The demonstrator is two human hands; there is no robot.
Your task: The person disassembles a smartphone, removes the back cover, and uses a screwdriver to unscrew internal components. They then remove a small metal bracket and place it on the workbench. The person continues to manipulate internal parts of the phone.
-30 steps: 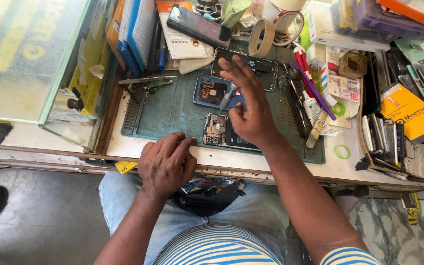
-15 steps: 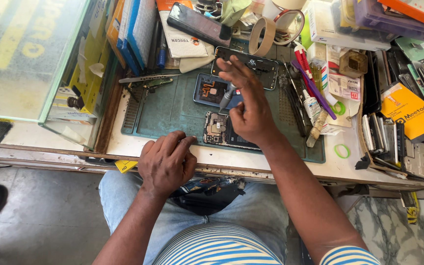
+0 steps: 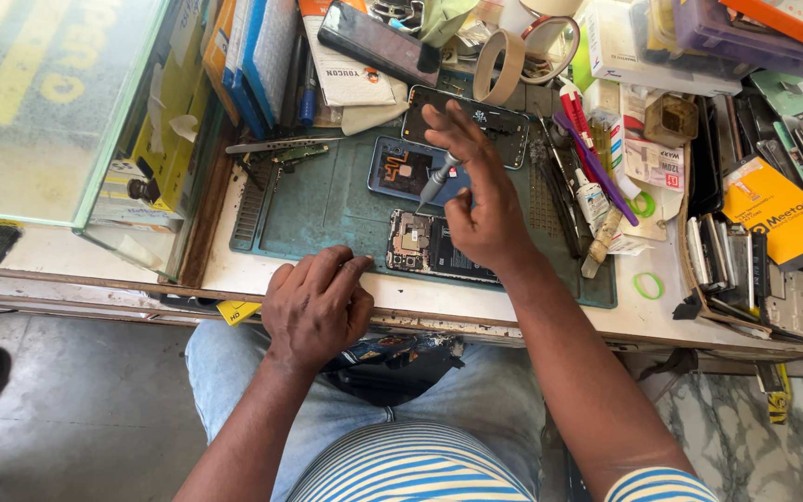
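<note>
2 phones lay opened on the green work mat (image 3: 327, 209), backs off and nothing refitted; my left hand (image 3: 316, 302) rested curled and empty on the bench edge, beside the nearer opened phone (image 3: 439, 246). My right hand (image 3: 480, 200) pinched a grey-tipped tool (image 3: 437, 181) over the blue-framed phone (image 3: 401, 169), fingers splayed, while tape rolls (image 3: 499, 65), tubes and spare parts crowded the right.

Phone repair shop, small counter bench. Green repair mat (image 3: 327, 209) w/ opened phones (image 3: 439, 246) on it, back covers off, boards showing. Tweezers (image 3: 281, 146) at mat's top edge, tape rolls (image 3: 499, 65), glue tubes (image 3: 592, 200) and small tools packed round the mat. Spare phone frames & parts (image 3: 731, 265) stacked at right, boxes of accessories (image 3: 253, 51) standing behind. Glass display case (image 3: 58, 102) at left end of counter, as in a shopfront. Tiled floor (image 3: 76, 409) below, person seated at the bench.
</note>
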